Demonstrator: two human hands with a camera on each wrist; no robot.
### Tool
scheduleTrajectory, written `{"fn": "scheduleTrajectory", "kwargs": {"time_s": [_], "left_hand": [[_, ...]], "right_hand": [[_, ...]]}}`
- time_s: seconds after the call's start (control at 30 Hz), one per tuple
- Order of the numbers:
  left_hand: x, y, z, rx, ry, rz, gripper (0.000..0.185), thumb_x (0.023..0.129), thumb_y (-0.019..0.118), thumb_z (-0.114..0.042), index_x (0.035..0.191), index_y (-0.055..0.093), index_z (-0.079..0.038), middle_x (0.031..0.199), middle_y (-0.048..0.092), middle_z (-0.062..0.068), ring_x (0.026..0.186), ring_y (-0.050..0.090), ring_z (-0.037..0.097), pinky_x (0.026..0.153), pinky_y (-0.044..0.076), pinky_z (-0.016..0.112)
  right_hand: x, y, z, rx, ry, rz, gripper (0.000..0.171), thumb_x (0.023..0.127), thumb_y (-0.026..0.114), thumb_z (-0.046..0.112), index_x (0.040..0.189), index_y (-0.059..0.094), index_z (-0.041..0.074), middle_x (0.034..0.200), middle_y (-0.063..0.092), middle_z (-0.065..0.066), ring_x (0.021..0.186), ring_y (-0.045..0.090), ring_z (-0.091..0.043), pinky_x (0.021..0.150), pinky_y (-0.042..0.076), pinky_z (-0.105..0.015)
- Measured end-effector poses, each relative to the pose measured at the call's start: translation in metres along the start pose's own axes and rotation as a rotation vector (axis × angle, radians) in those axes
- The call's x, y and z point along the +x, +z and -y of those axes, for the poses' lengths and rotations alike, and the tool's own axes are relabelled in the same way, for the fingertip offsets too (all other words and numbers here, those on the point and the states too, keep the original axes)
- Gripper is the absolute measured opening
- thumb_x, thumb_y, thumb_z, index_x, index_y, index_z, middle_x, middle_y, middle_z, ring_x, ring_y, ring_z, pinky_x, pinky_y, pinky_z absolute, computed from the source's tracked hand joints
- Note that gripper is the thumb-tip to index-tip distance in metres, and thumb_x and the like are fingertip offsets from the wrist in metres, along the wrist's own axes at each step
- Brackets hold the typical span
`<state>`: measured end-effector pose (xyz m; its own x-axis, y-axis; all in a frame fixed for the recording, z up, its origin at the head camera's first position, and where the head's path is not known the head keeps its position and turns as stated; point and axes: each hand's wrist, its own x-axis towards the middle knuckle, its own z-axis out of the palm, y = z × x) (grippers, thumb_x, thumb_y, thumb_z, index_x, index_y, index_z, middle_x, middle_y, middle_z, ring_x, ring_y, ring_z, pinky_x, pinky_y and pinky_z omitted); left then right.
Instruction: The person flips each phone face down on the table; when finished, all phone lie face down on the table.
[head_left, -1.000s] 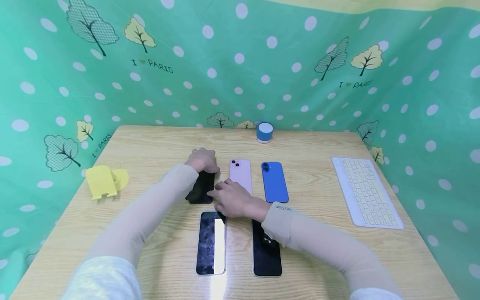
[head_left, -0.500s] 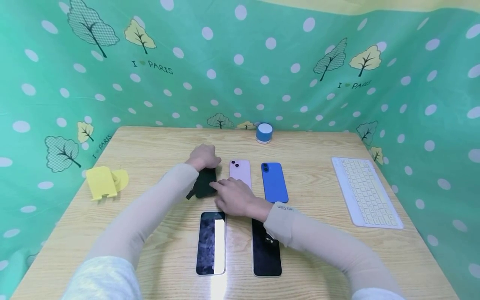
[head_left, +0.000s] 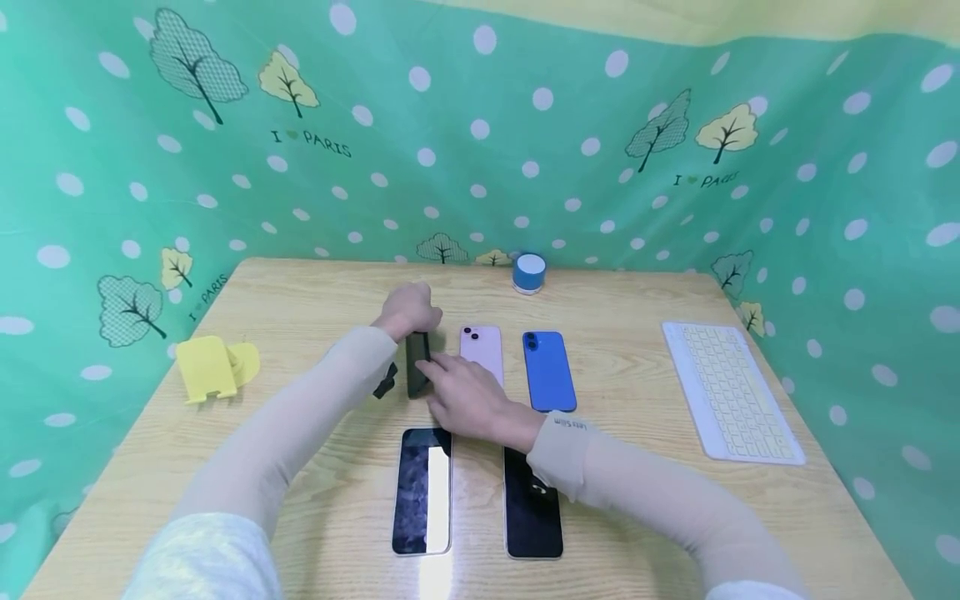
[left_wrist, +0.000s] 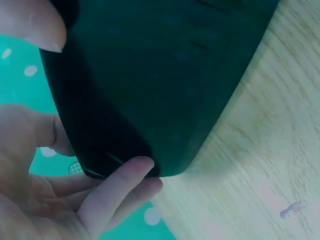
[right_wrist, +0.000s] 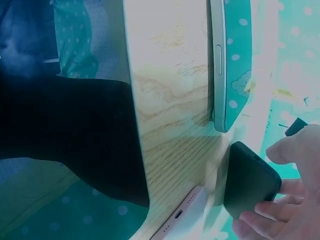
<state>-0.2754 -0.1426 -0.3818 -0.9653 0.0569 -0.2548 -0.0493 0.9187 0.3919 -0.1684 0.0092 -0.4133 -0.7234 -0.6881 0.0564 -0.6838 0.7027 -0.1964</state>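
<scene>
A black smartphone (head_left: 417, 365) stands tilted up on its long side in the head view. My left hand (head_left: 408, 310) grips its far end. The left wrist view shows the phone's dark broad face (left_wrist: 165, 90), with the left thumb (left_wrist: 35, 25) over one long side and fingers (left_wrist: 117, 187) wrapped round the end. My right hand (head_left: 472, 398) is at the near end. In the right wrist view its fingers (right_wrist: 272, 212) curl against the phone and its thumb (right_wrist: 284, 150) is by the end edge.
A pink phone (head_left: 481, 350) and a blue phone (head_left: 549, 371) lie to the right. Two dark-screened phones (head_left: 422, 492) (head_left: 532, 521) lie nearer. A yellow phone stand (head_left: 206, 371) is at left, a white keyboard (head_left: 735, 392) at right, a blue cylinder (head_left: 528, 273) at the back.
The black phone has gone from lying nearly flat to tilted up on its side, between both hands. The head view has shifted slightly; the other phones stay where they were.
</scene>
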Motion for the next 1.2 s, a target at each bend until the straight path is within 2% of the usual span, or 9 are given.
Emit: {"fn": "scheduleTrajectory", "kwargs": {"time_s": [0.17, 0.27, 0.4, 0.53, 0.6, 0.67, 0.73, 0.77, 1.2], "left_hand": [[0.003, -0.002, 0.002, -0.046, -0.006, -0.022, 0.012, 0.093, 0.059, -0.012, 0.083, 0.053, -0.008, 0.072, 0.046, 0.003, 0.057, 0.043, 0.014, 0.053, 0.039, 0.026], [0.004, -0.003, 0.003, -0.076, -0.019, -0.025, 0.006, 0.091, 0.061, -0.009, 0.092, 0.057, -0.005, 0.079, 0.050, 0.005, 0.062, 0.046, 0.016, 0.055, 0.041, 0.026], [0.004, -0.004, 0.008, -0.068, -0.026, -0.011, 0.018, 0.092, 0.060, -0.007, 0.109, 0.059, 0.001, 0.089, 0.054, 0.009, 0.069, 0.049, 0.019, 0.060, 0.043, 0.027], [0.007, -0.002, 0.014, -0.010, -0.007, 0.038, 0.006, 0.092, 0.055, -0.004, 0.089, 0.058, -0.001, 0.079, 0.054, 0.009, 0.062, 0.042, 0.017, 0.059, 0.042, 0.029], [0.007, 0.000, 0.017, 0.037, 0.013, 0.071, 0.014, 0.093, 0.054, -0.007, 0.091, 0.064, 0.001, 0.086, 0.064, 0.014, 0.068, 0.055, 0.021, 0.066, 0.052, 0.033], [0.006, 0.002, 0.018, 0.071, 0.032, 0.103, 0.026, 0.094, 0.055, -0.011, 0.109, 0.069, 0.004, 0.103, 0.071, 0.020, 0.088, 0.066, 0.028, 0.082, 0.058, 0.039], [0.002, 0.002, 0.018, 0.106, 0.048, 0.125, 0.047, 0.095, 0.057, -0.018, 0.138, 0.061, 0.001, 0.138, 0.064, 0.024, 0.120, 0.065, 0.036, 0.104, 0.055, 0.046], [0.002, 0.002, 0.018, 0.113, 0.052, 0.136, 0.051, 0.095, 0.058, -0.019, 0.143, 0.058, 0.000, 0.141, 0.062, 0.024, 0.126, 0.062, 0.038, 0.107, 0.053, 0.047], [0.003, 0.004, 0.016, 0.103, 0.097, 0.103, 0.043, 0.094, 0.067, -0.031, 0.131, 0.062, -0.008, 0.134, 0.062, 0.021, 0.125, 0.050, 0.042, 0.109, 0.041, 0.052]], "right_hand": [[0.000, 0.003, 0.002, -0.009, -0.051, -0.022, 0.054, 0.101, 0.061, 0.021, 0.153, 0.050, 0.009, 0.157, 0.051, -0.017, 0.143, 0.055, -0.032, 0.115, 0.050, -0.044], [0.000, 0.005, 0.003, -0.024, -0.077, -0.023, 0.055, 0.101, 0.061, 0.020, 0.155, 0.049, 0.012, 0.158, 0.050, -0.017, 0.143, 0.055, -0.031, 0.115, 0.050, -0.043], [0.001, 0.006, 0.004, -0.026, -0.076, 0.026, 0.058, 0.102, 0.058, 0.020, 0.158, 0.044, 0.015, 0.161, 0.046, -0.019, 0.143, 0.054, -0.032, 0.116, 0.049, -0.043], [0.001, 0.009, 0.005, -0.032, -0.081, 0.108, 0.061, 0.104, 0.054, 0.022, 0.162, 0.036, 0.018, 0.165, 0.041, -0.018, 0.150, 0.048, -0.030, 0.121, 0.044, -0.043], [0.000, 0.009, 0.006, -0.031, -0.082, 0.134, 0.061, 0.105, 0.053, 0.023, 0.163, 0.035, 0.018, 0.166, 0.040, -0.017, 0.152, 0.045, -0.030, 0.122, 0.043, -0.043], [0.000, 0.009, 0.006, -0.024, -0.079, 0.150, 0.061, 0.105, 0.053, 0.023, 0.163, 0.035, 0.018, 0.166, 0.040, -0.017, 0.153, 0.044, -0.030, 0.122, 0.043, -0.043], [0.001, 0.009, 0.005, -0.018, -0.075, 0.158, 0.060, 0.105, 0.053, 0.022, 0.162, 0.037, 0.017, 0.165, 0.041, -0.018, 0.152, 0.045, -0.031, 0.122, 0.043, -0.043], [0.001, 0.009, 0.005, -0.019, -0.074, 0.163, 0.059, 0.104, 0.053, 0.022, 0.161, 0.038, 0.017, 0.165, 0.041, -0.018, 0.152, 0.045, -0.031, 0.122, 0.043, -0.043], [0.005, 0.012, 0.002, -0.075, -0.105, 0.160, 0.043, 0.107, 0.049, 0.026, 0.145, 0.061, 0.013, 0.158, 0.050, -0.018, 0.148, 0.048, -0.032, 0.122, 0.042, -0.041]]}}
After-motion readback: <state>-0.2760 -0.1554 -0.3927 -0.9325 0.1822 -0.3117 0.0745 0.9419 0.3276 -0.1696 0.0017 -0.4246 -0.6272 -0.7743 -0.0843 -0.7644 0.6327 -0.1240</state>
